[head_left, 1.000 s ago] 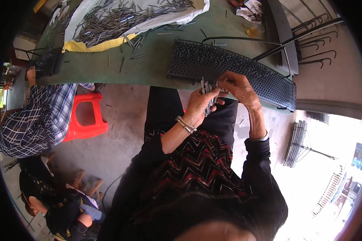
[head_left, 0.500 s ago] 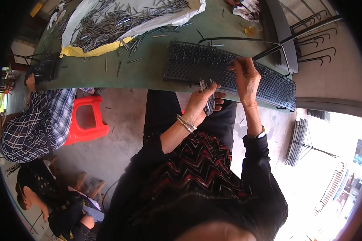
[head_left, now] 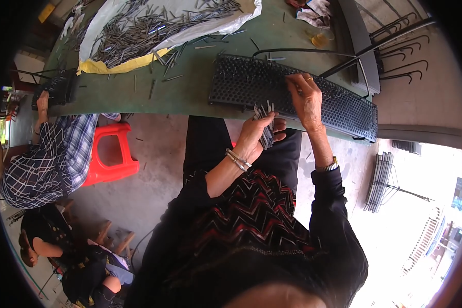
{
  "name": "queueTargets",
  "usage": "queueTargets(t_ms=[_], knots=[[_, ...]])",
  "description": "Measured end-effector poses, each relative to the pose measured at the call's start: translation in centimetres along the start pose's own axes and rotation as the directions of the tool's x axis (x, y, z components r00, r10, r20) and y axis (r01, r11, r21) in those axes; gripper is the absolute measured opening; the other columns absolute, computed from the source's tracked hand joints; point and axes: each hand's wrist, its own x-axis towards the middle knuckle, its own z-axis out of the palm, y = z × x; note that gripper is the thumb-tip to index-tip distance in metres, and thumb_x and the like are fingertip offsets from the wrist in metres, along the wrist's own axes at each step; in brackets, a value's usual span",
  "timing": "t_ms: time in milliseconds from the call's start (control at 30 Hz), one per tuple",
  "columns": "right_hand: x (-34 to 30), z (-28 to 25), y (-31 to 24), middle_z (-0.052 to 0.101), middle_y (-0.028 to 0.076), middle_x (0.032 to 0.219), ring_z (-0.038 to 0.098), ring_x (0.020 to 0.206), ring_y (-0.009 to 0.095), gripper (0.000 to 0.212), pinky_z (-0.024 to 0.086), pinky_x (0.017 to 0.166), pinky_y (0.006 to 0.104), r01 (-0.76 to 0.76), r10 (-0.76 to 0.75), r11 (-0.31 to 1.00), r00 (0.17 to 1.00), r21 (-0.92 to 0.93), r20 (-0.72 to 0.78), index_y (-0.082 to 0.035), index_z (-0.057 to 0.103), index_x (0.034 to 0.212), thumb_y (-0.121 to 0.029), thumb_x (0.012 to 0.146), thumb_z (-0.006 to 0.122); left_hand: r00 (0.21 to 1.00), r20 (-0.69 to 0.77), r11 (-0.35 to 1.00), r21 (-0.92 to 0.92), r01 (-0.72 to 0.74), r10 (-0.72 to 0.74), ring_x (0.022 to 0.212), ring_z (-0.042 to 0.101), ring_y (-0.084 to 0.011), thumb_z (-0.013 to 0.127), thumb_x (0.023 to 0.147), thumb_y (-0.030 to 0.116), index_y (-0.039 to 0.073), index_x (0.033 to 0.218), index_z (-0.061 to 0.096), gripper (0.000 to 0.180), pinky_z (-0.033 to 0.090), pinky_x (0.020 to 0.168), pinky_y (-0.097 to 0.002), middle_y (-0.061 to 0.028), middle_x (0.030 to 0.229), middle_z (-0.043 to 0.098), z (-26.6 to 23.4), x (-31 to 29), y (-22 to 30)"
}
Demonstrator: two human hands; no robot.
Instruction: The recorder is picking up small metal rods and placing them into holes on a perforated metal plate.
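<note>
A bundle of thin grey metal rods lies in my left hand, fingers wrapped round it, some ends poking up past the thumb. This hand is just below the near edge of a long black perforated rack, which lies on the green table. Many rods stand in the holes along the rack's left part, while the right part shows bare holes. Over the middle of the rack, my right hand is closed in a pinch with its fingertips down at the holes. Whatever is between those fingertips is too small to make out.
A white sheet with a yellow edge holds a heap of loose rods on the green table. A black frame bar rises from the rack. Hooked rods stand at right. A red stool and two people are at left.
My right hand has shifted slightly left along the rack, fingertips closer to the standing rods. The rods in my left hand have fanned out a little at the top.
</note>
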Motion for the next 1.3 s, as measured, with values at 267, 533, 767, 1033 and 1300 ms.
queueTargets(t_ms=[267, 533, 767, 1033, 1300], knots=[[0.2, -0.4, -0.2, 0.059, 0.005, 0.092, 0.062, 0.081, 0.025, 0.014, 0.051, 0.069, 0.0346, 0.166, -0.147, 0.963, 0.984, -0.213, 0.101, -0.014, 0.070, 0.095, -0.014, 0.081, 0.070, 0.999, 0.007, 0.997, 0.069, -0.033, 0.032, 0.075, 0.064, -0.0160, 0.064, 0.091, 0.022, 0.006, 0.102, 0.064, 0.020, 0.051, 0.059, -0.0290, -0.0077, 0.085, 0.067, 0.2, -0.4, 0.1], [-2.0, -2.1, -1.7, 0.064, 0.008, 0.091, 0.062, 0.082, 0.017, 0.023, 0.048, 0.071, 0.0310, -0.338, 0.268, 0.928, 0.897, 0.155, 0.351, -0.006, 0.069, 0.106, -0.013, 0.084, 0.067, 0.998, 0.026, 0.994, 0.082, -0.067, 0.065, 0.072, 0.064, -0.0149, 0.067, 0.089, 0.021, 0.005, 0.102, 0.063, 0.021, 0.046, 0.055, -0.0257, -0.0101, 0.090, 0.070, 0.0, -0.5, -0.1], [-1.6, -4.7, -3.6, 0.064, 0.004, 0.079, 0.058, 0.079, 0.010, 0.015, 0.046, 0.073, 0.0255, -0.594, 0.313, 0.750, 0.706, 0.291, 0.635, 0.000, 0.066, 0.092, -0.012, 0.085, 0.063, 0.996, 0.042, 0.969, 0.232, -0.081, 0.073, 0.078, 0.068, -0.0177, 0.067, 0.089, 0.022, 0.004, 0.101, 0.063, 0.022, 0.048, 0.055, -0.0253, -0.0120, 0.094, 0.070, 0.8, -1.0, 0.1], [-2.4, -4.7, -2.7, 0.065, 0.005, 0.080, 0.059, 0.075, 0.011, 0.015, 0.047, 0.069, 0.0249, -0.584, 0.328, 0.729, 0.756, 0.357, 0.566, 0.003, 0.064, 0.091, -0.010, 0.086, 0.061, 0.995, 0.049, 0.976, 0.193, -0.099, 0.091, 0.084, 0.070, -0.0236, 0.063, 0.092, 0.025, 0.003, 0.102, 0.060, 0.025, 0.050, 0.055, -0.0275, -0.0145, 0.097, 0.070, 0.9, -0.6, -0.1], [-4.6, -3.9, -5.0, 0.065, 0.008, 0.096, 0.064, 0.085, 0.023, 0.020, 0.050, 0.074, 0.0297, 0.063, -0.065, 0.991, 0.998, 0.117, 0.019, -0.003, 0.065, 0.095, 0.005, 0.076, 0.067, 0.998, 0.067, 0.997, 0.078, -0.001, -0.005, 0.079, 0.070, -0.0244, 0.063, 0.091, 0.021, 0.002, 0.101, 0.060, 0.022, 0.055, 0.055, -0.0322, -0.0140, 0.097, 0.069, 1.4, -0.6, 1.3]])
